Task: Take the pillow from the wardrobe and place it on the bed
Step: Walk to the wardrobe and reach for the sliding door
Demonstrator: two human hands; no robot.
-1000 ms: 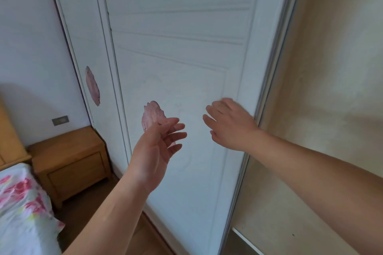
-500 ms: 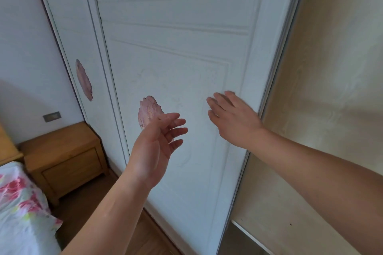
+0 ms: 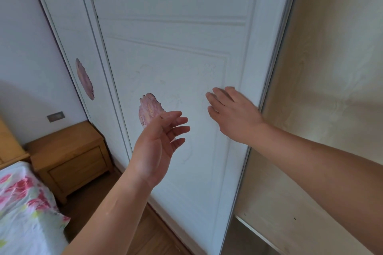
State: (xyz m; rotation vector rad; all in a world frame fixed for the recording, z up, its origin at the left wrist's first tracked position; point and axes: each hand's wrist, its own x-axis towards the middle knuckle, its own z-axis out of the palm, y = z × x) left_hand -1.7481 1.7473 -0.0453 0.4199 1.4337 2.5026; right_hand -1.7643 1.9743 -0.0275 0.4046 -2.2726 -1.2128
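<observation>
White panelling fills the view behind two bare hands, both empty with fingers spread. The right hand (image 3: 234,115) lies flat, palm to the wardrobe door (image 3: 172,51), near that door's right edge, with the fingers pointing up and to the left. The left hand (image 3: 157,147) hovers a little lower and to the left, palm turned up and towards the right hand, fingers loosely curled; whether it touches the door I cannot tell. The two hands are apart. Just behind the left fingertips a pink shell-shaped handle (image 3: 150,109) sits on the door, and a second pink handle (image 3: 84,78) shows on the neighbouring door (image 3: 68,33) further left. Right of the door's edge a pale beige inner wall of the wardrobe (image 3: 323,89) is exposed. No pillow shows anywhere in the view. At lower left stand a wooden bedside cabinet (image 3: 70,157) and the corner of the bed (image 3: 22,209), covered in a flowered sheet.
</observation>
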